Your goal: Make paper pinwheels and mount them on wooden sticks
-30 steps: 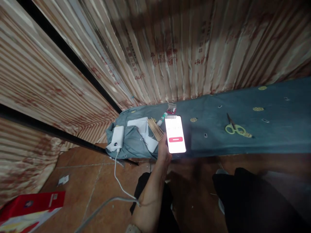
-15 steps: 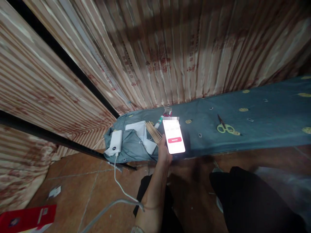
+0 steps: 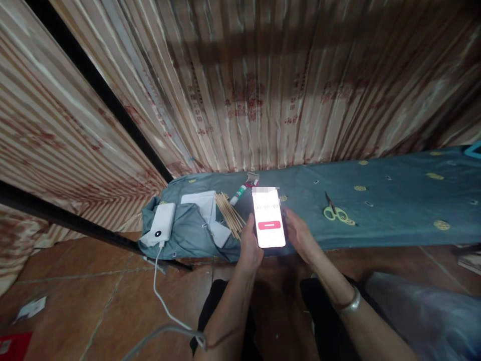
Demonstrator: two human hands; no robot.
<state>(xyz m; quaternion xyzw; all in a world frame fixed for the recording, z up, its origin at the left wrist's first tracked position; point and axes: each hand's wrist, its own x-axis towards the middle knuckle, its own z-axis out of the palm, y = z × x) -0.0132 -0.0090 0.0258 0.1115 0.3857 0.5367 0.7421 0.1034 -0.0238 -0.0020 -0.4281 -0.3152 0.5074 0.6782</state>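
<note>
holding the phone (image 3: 268, 220) up over the near edge of the cloth (image 3: 394, 200), screen lit, a red bar across it. the left hand (image 3: 250, 245) has it, fingers closed round the left edge. the right hand (image 3: 298, 235) sits at the right edge, fingers half curled behind the case. they look to be touching it, but whether they truly grip i cannot tell. so the phone is between the two hands, clear of the cloth.

to do this well, i'd judge: let the left hand carry the weight low on the body, tilt the screen square to the eyes, and leave the right thumb free for the red bar, a light straight tap, no swipe.

sticks (image 3: 229, 215) lie just left of the left fingers, with paper (image 3: 201, 203) and a tube (image 3: 238, 194) beyond them. the power bank (image 3: 160, 230) is further left, its cable (image 3: 161, 296) trailing down by the left forearm, so mind the elbow doesn't snag it. scissors (image 3: 335, 213) lie right of the right fingers, well apart.
</note>
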